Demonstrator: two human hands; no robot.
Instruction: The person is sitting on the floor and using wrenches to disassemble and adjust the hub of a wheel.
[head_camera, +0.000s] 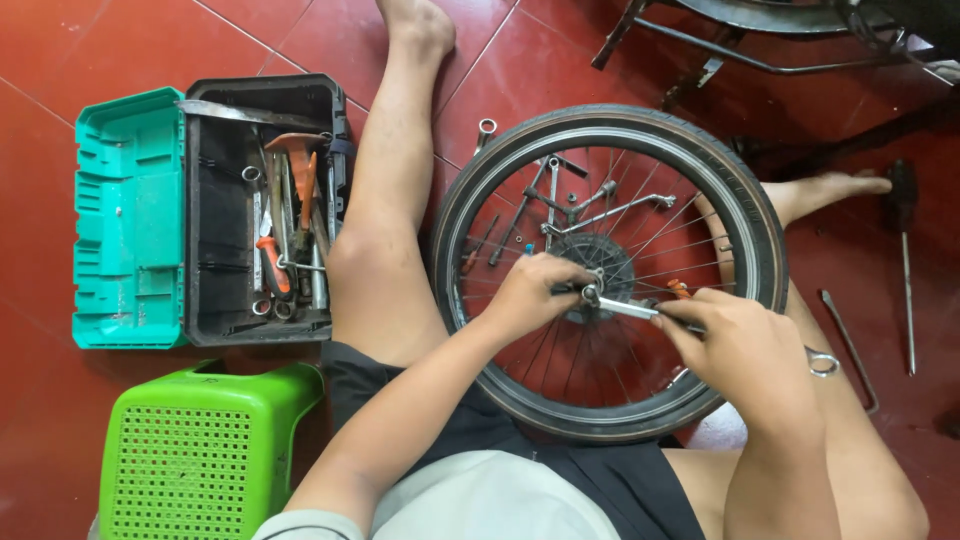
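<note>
A bicycle wheel (500, 170) with a black tyre and silver spokes lies flat between my legs on the red tiled floor. My left hand (530, 290) pinches the axle nut at the hub (597, 268). A silver wrench (628, 308) is gripped in my right hand (740, 340), and its head sits on the same axle nut. Through the spokes I see several loose wrenches (610, 212) lying on the floor under the wheel.
An open black toolbox (215, 200) with a teal lid (130, 215) holds several hand tools at the left. A green plastic stool (205, 450) stands below it. A long-handled tool (905, 260) and a metal rod (848, 345) lie at the right. Bicycle frame parts (760, 40) occupy the top right.
</note>
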